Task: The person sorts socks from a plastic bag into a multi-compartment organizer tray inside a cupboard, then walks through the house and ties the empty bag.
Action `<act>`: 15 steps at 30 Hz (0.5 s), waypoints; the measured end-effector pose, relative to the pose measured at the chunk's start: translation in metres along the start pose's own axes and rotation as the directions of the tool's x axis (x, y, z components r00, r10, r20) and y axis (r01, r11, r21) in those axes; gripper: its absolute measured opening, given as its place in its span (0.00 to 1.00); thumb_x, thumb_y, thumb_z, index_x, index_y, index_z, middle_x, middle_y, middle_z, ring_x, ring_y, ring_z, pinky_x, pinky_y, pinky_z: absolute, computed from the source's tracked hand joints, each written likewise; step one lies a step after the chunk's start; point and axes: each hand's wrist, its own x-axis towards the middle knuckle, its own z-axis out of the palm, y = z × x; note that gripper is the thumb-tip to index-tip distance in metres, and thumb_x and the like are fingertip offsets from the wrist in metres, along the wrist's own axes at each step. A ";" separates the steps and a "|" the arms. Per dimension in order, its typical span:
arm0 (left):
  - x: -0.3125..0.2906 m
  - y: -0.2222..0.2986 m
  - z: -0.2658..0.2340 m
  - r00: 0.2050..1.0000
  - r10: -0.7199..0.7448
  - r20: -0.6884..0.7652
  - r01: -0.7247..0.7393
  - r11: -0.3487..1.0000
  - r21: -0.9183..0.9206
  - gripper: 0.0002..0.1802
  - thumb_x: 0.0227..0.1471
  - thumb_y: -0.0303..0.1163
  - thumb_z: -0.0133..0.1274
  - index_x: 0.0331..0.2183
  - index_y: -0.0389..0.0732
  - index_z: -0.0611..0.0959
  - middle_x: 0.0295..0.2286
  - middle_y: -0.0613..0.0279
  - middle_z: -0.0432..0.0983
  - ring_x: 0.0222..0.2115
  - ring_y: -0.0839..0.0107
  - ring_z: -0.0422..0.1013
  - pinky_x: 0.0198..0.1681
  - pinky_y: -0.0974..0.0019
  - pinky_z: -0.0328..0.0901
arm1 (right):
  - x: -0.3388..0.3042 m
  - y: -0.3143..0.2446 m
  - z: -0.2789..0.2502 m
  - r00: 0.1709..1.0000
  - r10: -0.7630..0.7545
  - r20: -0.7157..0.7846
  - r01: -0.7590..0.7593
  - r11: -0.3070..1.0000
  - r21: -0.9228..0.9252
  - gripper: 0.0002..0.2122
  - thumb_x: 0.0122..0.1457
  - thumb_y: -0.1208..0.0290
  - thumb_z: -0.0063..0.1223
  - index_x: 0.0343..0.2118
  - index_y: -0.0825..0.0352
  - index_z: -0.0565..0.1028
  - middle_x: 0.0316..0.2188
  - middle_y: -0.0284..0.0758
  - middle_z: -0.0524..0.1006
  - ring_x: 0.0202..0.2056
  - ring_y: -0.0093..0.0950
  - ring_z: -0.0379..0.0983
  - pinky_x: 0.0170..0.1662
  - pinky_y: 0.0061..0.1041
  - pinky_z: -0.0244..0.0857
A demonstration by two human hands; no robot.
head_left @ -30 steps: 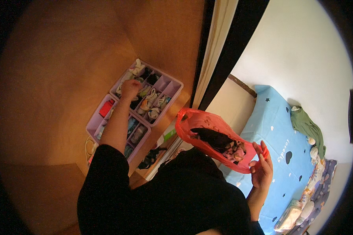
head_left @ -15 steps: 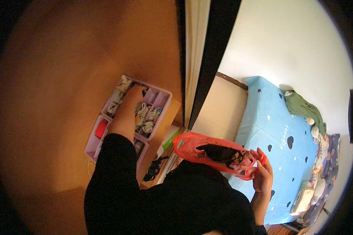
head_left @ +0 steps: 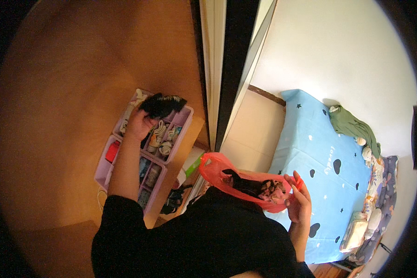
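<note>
My left hand (head_left: pixel 141 123) is closed on a black ruffled item (head_left: pixel 163 105) with a pale-streaked edge. I hold it just over a lilac divided box (head_left: pixel 188 121), whose compartments hold white coiled cables (head_left: pixel 158 131) and other small things. A second lilac box (head_left: pixel 107 170) adjoins the near side, with a red item (head_left: pixel 112 151) in it. My right hand (head_left: pixel 300 199) grips the rim of a red plastic bag (head_left: pixel 215 169), its mouth spread wide. Inside the bag lie a dark item (head_left: pixel 243 183) and pinkish, patterned pieces (head_left: pixel 272 191).
The boxes stand on a wooden shelf (head_left: pixel 169 178) in a brown cupboard, with dark things (head_left: pixel 173 201) below. A black-edged sliding door (head_left: pixel 231 60) stands between cupboard and room. A bed with a blue sheet (head_left: pixel 306 153) is at right, bearing a green garment (head_left: pixel 354 125) and folded cloth (head_left: pixel 355 235).
My left hand has come up out of the lilac box with the black item. The bag stays in my right hand. The view has shifted slightly.
</note>
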 end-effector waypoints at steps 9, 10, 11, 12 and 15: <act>-0.057 -0.080 0.150 0.804 0.070 0.590 -0.056 0.998 -0.042 0.18 0.43 0.21 0.48 0.40 0.35 0.69 0.35 0.55 0.69 0.36 0.66 0.68 0.40 0.65 0.64 | 0.013 -0.007 0.007 0.984 0.017 0.177 -0.042 0.990 0.137 0.23 0.54 0.76 0.38 0.53 0.68 0.50 0.49 0.44 0.59 0.25 0.25 0.72 0.18 0.13 0.60; -0.062 -0.087 0.159 0.822 -0.085 0.563 0.185 0.975 -0.122 0.17 0.44 0.18 0.46 0.40 0.34 0.68 0.33 0.56 0.70 0.34 0.68 0.68 0.39 0.67 0.64 | 0.016 -0.005 0.006 0.984 0.021 0.177 -0.045 0.991 0.130 0.24 0.54 0.77 0.38 0.54 0.68 0.49 0.49 0.44 0.59 0.25 0.25 0.72 0.18 0.13 0.61; -0.065 -0.097 0.167 0.816 -0.090 0.571 0.197 0.972 -0.129 0.17 0.44 0.18 0.46 0.40 0.34 0.68 0.33 0.56 0.70 0.34 0.68 0.68 0.39 0.67 0.64 | 0.017 -0.007 0.008 0.980 0.014 0.197 -0.039 0.992 0.123 0.24 0.53 0.77 0.39 0.54 0.67 0.49 0.49 0.43 0.60 0.25 0.25 0.72 0.18 0.13 0.60; -0.066 -0.107 0.172 0.775 -0.105 0.623 0.235 0.963 -0.129 0.17 0.44 0.17 0.45 0.40 0.34 0.69 0.33 0.57 0.70 0.34 0.69 0.68 0.39 0.69 0.64 | 0.019 -0.007 0.011 0.977 0.009 0.215 -0.035 0.992 0.119 0.25 0.53 0.77 0.39 0.54 0.67 0.49 0.49 0.42 0.59 0.26 0.24 0.72 0.17 0.12 0.59; -0.070 -0.120 0.186 0.711 -0.154 0.686 0.293 0.952 -0.090 0.16 0.43 0.15 0.43 0.38 0.35 0.69 0.32 0.60 0.70 0.34 0.71 0.68 0.38 0.71 0.64 | 0.027 -0.009 0.020 0.963 -0.017 0.267 -0.012 0.994 0.106 0.25 0.53 0.77 0.39 0.54 0.66 0.49 0.50 0.41 0.59 0.26 0.24 0.72 0.16 0.12 0.57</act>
